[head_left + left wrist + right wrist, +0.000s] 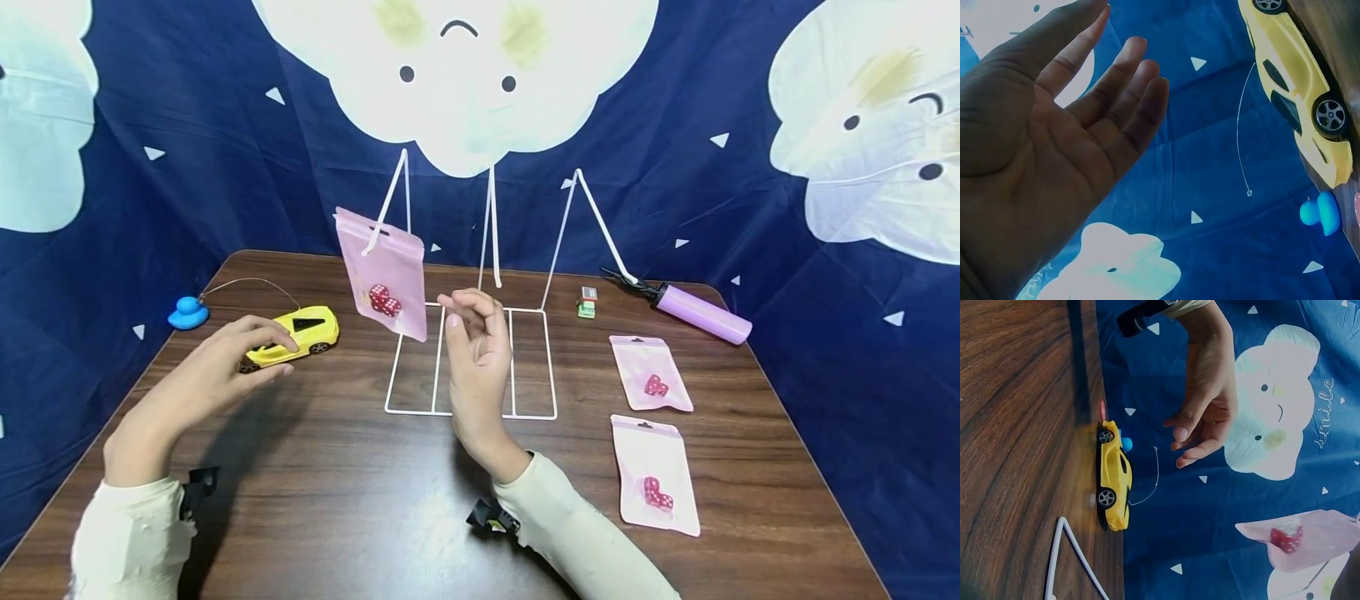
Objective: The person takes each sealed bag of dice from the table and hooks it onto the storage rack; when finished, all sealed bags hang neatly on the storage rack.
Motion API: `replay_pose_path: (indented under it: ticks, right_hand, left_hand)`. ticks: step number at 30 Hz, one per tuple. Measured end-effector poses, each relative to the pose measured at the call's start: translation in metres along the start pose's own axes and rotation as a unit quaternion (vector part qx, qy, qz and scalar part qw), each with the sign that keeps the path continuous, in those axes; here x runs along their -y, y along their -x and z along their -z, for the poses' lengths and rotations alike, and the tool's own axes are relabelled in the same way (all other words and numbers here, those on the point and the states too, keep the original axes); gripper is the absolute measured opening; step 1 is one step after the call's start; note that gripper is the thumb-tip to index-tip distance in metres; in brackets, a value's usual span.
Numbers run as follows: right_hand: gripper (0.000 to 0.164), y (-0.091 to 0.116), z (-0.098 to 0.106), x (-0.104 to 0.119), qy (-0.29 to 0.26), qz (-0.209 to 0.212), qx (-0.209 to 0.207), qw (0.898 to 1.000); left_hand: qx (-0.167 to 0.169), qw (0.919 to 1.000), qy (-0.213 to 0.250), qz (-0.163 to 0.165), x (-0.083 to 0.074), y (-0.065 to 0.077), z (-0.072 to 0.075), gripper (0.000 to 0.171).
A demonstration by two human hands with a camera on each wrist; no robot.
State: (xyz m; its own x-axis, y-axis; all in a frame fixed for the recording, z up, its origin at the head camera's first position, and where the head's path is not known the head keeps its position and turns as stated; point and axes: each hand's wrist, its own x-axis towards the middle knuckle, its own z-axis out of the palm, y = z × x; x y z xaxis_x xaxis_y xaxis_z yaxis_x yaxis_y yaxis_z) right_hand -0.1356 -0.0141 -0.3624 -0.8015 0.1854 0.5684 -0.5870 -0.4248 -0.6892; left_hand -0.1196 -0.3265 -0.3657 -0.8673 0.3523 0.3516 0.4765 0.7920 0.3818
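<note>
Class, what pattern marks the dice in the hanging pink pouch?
The red cube-shaped dice bear white dots, clearest in the head view.

- Three flat pink plastic pouches with red dice: one pouch [382, 271] at centre left, one pouch [648, 362] at right, one pouch [654, 467] at lower right; the dice are too small to count.
- One white wire rack [438, 358] with three arms, at centre.
- One yellow toy car [303, 331], left.
- One blue toy duck [187, 313], far left.
- One purple cylindrical pump [703, 313], right.
</note>
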Motion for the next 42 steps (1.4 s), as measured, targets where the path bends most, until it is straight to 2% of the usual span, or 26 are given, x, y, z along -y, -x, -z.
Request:
replay_pose_path:
  ticks: [10, 19, 29, 34, 39, 42]
  right_hand:
    - [0.033, 0.001, 0.003, 0.001, 0.006, -0.011, 0.009, 1.0]
    - [0.032, -0.001, 0.017, -0.002, 0.041, 0.005, 0.006, 0.999]
    - [0.029, 0.001, 0.039, -0.003, 0.031, 0.006, -0.005, 0.999]
    - [0.027, -0.001, 0.048, -0.002, 0.039, 0.008, -0.006, 0.999]
    - [0.027, -0.004, 0.057, -0.003, 0.049, 0.006, -0.007, 0.999]
    - [0.027, -0.004, 0.062, -0.003, 0.055, 0.001, -0.014, 0.998]
  left_hand:
    - [-0.002, 1.0, -0.001, 0.001, -0.002, 0.002, -0.004, 0.033]
    - [0.025, 0.9995, 0.006, 0.017, -0.005, -0.001, -0.008, 0.028]
    - [0.007, 0.9995, -0.011, -0.029, -0.002, -0.002, -0.015, 0.033]
    - [0.028, 0.9994, -0.004, -0.017, -0.004, -0.005, -0.015, 0.03]
    - [0.045, 0.9989, 0.012, 0.003, -0.007, -0.01, -0.015, 0.045]
    - [0.045, 0.9988, 0.014, -0.01, -0.009, -0.012, -0.018, 0.048]
